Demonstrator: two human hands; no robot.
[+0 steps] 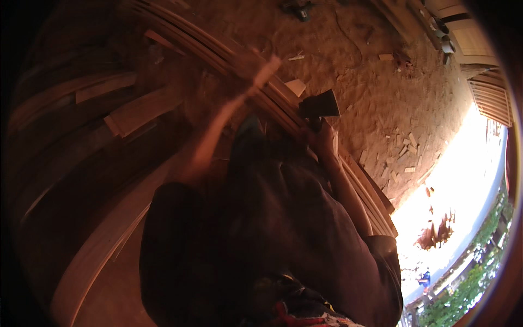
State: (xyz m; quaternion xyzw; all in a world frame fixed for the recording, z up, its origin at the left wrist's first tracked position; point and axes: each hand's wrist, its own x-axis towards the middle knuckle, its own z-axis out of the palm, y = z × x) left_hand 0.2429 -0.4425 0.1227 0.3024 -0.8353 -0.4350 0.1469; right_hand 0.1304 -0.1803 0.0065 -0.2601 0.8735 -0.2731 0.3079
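A stack of long wooden strips (279, 107) runs slantwise before me, from the far left down toward the near right. My left hand (260, 72) is over the strips, smeared by motion, so its fingers cannot be made out. Farther down the stack, my right hand (323, 137) is closed at the lower end of a dark, blocky tool (321, 103) with a broad flat end. Its exact kind is unclear in the dim light. A pale wood offcut (296, 87) lies just beyond the strips.
Planks (144, 111) lie at the left, and a long board (103, 245) curves along the near left. Wood scraps (403, 150) litter the dirt floor (359, 103). A dark power tool (298, 10) with a cord is at the far side. Bright daylight enters at the right.
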